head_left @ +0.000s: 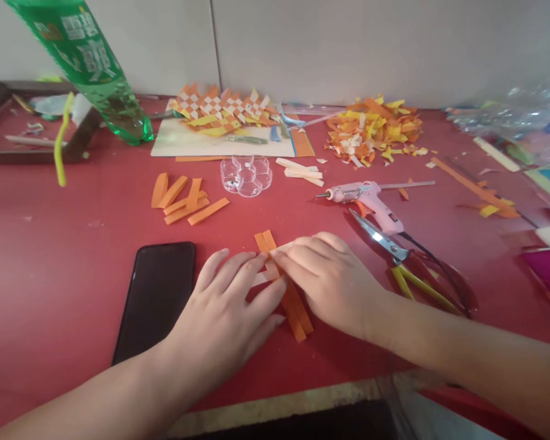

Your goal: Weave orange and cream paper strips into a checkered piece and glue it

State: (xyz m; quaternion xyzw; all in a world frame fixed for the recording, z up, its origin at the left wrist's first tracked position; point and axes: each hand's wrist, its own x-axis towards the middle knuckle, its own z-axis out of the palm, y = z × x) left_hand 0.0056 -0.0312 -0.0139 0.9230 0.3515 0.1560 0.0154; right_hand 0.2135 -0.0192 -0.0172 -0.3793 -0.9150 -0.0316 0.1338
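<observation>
Two orange paper strips (297,310) lie slantwise on the red table, crossed by white paper strips (259,279). My left hand (227,305) presses on the crossing from the left, its thumb and fingertips on the strips. From the other side my right hand (332,282) is closed on the same crossing, with a white strip end by its fingers. Both hands' fingertips meet there and hide part of the weave. A black phone (158,299) lies just left of my left hand. Scissors (398,260) with yellow handles rest to the right of my right hand.
Loose orange strips (181,198), a clear compartment dish (246,176) and white strips (300,171) lie ahead. Behind are woven paper pieces (224,110) and a scrap pile (376,125). A pink glue gun (371,201) trails a cord; a green bottle (91,67) leans at left.
</observation>
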